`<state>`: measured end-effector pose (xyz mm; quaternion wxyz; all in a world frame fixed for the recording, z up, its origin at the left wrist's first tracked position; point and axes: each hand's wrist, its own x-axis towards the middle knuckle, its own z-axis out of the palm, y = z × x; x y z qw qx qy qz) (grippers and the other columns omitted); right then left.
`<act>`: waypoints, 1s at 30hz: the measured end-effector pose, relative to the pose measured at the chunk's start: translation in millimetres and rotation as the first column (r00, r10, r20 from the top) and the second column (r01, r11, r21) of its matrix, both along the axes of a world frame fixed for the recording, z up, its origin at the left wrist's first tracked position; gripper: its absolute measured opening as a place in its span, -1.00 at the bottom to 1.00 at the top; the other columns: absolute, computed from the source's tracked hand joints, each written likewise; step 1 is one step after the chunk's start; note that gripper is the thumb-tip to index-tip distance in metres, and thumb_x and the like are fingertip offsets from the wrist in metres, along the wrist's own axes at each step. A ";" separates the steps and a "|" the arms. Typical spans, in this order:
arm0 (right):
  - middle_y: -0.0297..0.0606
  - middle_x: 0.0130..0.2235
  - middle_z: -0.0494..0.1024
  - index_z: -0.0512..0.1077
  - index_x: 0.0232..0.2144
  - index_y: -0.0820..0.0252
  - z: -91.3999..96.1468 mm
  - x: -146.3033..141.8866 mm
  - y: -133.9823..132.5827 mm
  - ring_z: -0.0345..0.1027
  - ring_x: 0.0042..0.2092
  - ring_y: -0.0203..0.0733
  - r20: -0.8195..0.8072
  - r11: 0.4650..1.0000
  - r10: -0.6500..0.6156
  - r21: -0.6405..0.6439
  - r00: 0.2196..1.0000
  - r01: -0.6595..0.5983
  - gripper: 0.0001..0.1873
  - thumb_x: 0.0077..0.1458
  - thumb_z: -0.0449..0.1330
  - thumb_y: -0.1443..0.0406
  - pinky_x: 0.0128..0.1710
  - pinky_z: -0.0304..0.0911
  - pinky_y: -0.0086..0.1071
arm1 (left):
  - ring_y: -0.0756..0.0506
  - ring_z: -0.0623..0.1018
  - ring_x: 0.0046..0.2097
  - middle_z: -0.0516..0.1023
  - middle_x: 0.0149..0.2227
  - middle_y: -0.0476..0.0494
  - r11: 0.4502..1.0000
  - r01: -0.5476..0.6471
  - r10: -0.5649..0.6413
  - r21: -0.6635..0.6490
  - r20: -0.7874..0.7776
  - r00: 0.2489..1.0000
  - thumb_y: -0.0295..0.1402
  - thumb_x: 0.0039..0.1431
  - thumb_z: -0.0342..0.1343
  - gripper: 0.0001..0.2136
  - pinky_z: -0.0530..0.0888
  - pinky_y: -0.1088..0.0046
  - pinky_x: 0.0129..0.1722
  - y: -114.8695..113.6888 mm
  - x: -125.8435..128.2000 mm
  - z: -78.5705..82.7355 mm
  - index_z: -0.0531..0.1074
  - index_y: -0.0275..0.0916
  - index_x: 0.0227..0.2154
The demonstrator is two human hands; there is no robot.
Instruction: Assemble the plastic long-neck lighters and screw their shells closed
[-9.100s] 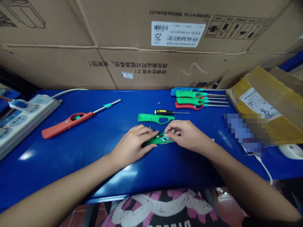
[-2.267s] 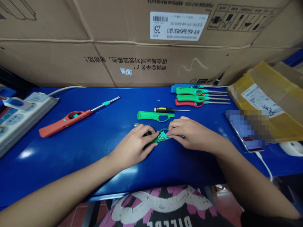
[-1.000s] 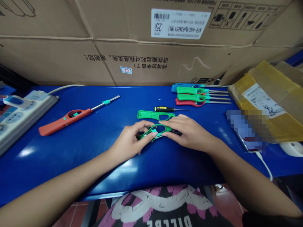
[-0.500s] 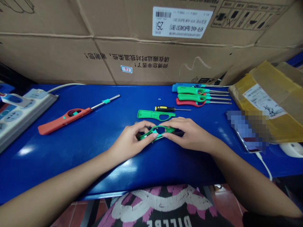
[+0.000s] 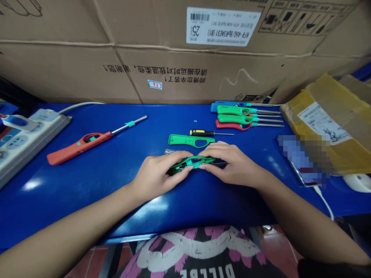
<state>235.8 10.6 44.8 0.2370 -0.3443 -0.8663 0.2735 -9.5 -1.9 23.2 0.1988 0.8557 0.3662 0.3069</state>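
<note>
A green lighter body (image 5: 189, 163) with an open casing sits on edge on the blue table (image 5: 116, 181), gripped at both ends. My left hand (image 5: 158, 175) pinches its left end and my right hand (image 5: 228, 162) pinches its right end. Just behind lies the loose green casing half (image 5: 188, 140), and behind that a screwdriver with a black and yellow handle (image 5: 208, 133). A thin metal tube (image 5: 171, 151) shows just left of my left fingers.
An orange long-nosed lighter (image 5: 87, 143) lies at the left. Several assembled lighters (image 5: 240, 117) lie in a row at the back right. A power strip (image 5: 20, 143) is at the far left, a yellow parcel (image 5: 327, 119) at the right, and large cardboard boxes (image 5: 145, 50) stand behind.
The green lighter body has been lifted from lying flat and turned on edge between both hands. My fingers have closed in tighter around its middle.
</note>
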 end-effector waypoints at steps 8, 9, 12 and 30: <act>-0.23 -0.09 0.53 0.38 -0.10 0.11 -2.2 18.4 4.2 0.40 -0.06 -0.10 0.314 0.980 -0.014 -0.186 0.949 0.076 -0.71 0.15 0.31 0.22 -0.10 0.28 -0.26 | -0.09 0.58 -0.24 0.64 -0.25 -0.12 0.992 0.001 -0.007 -0.127 -0.047 0.999 -0.24 0.32 0.13 -0.76 0.53 0.35 -0.21 9.4 1.2 -9.8 0.52 -0.21 -0.05; -0.25 -0.13 0.52 0.37 -0.16 0.12 -1.9 20.7 4.5 0.39 -0.12 -0.13 0.337 0.974 -0.014 -0.207 0.942 0.088 -0.78 0.17 0.29 0.23 -0.15 0.28 -0.29 | -0.10 0.58 -0.22 0.63 -0.24 -0.12 0.991 0.010 -0.017 -0.134 -0.047 0.999 -0.25 0.33 0.13 -0.77 0.53 0.34 -0.19 10.1 1.4 -10.1 0.52 -0.22 -0.05; -0.27 -0.20 0.50 0.37 -0.27 0.13 0.3 24.8 5.6 0.36 -0.21 -0.17 0.380 0.969 -0.016 -0.223 0.925 0.108 -0.90 0.23 0.22 0.25 -0.24 0.23 -0.33 | -0.12 0.58 -0.18 0.61 -0.19 -0.15 0.990 0.021 -0.030 -0.142 -0.061 0.998 -0.26 0.34 0.12 -0.76 0.53 0.31 -0.16 11.2 1.7 -10.8 0.53 -0.24 -0.04; -0.17 -0.17 0.60 0.60 -0.24 0.19 -14.0 25.9 16.6 0.51 -0.14 -0.15 0.203 0.995 -0.025 0.099 0.979 0.005 -0.81 0.30 0.16 0.35 -0.08 0.36 -0.30 | -0.15 0.53 -0.12 0.50 -0.18 -0.20 0.993 0.013 -0.025 -0.120 -0.095 0.995 -0.29 0.37 0.09 -0.69 0.52 0.20 -0.05 15.8 -0.1 -16.9 0.53 -0.29 0.07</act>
